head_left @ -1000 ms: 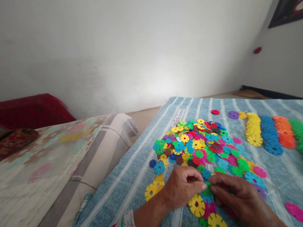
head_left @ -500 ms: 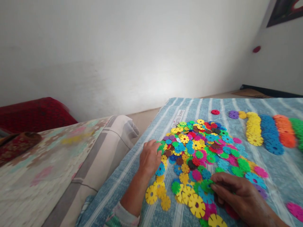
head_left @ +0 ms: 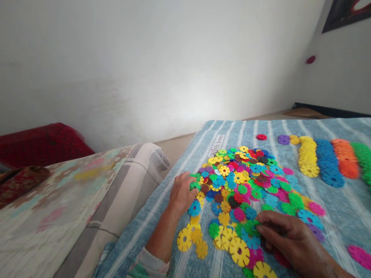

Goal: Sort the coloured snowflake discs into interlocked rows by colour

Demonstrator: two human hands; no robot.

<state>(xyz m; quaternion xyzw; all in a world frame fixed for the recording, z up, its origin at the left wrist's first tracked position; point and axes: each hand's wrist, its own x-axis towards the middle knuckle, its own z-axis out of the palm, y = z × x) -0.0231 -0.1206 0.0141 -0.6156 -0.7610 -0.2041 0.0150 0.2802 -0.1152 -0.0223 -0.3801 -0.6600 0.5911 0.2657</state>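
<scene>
- Reference: clock positions are taken around the heap of snowflake-shaped plastic discs (head_left: 240, 181), with 12 o'clock pointing away from the person.
- Left hand (head_left: 182, 195): located at 8 o'clock, at the heap's edge. The fingers are curved downward over a green disc (head_left: 194, 185). Whether they grip it cannot be determined.
- Right hand (head_left: 292, 241): located at 5 o'clock. The fingers are drawn together over a second green disc (head_left: 251, 227). Whether this disc is held cannot be determined.
- Risk, displacement: a sideways sweep of either hand could push loose discs out of the heap, because they lie overlapped and unlinked.
- Risk, row disturbance: a wide movement of the right forearm toward 3 o'clock could disturb the overlapped yellow row (head_left: 308, 158) and blue row (head_left: 329, 164).
- Risk, slippage: pressure on the soft striped blue bed cover (head_left: 162, 216) could dimple it, causing stacked discs to slide.
- Hidden: the right thumb and the discs beneath both palms cannot be seen.
- Cut off: the green row (head_left: 362, 162) and a magenta disc (head_left: 359, 256) run past the right frame edge; a yellow disc (head_left: 263, 270) runs past the lower edge.
- Hard to make out: the lower layers of the heap, including how many discs it holds and whether any are joined.
</scene>
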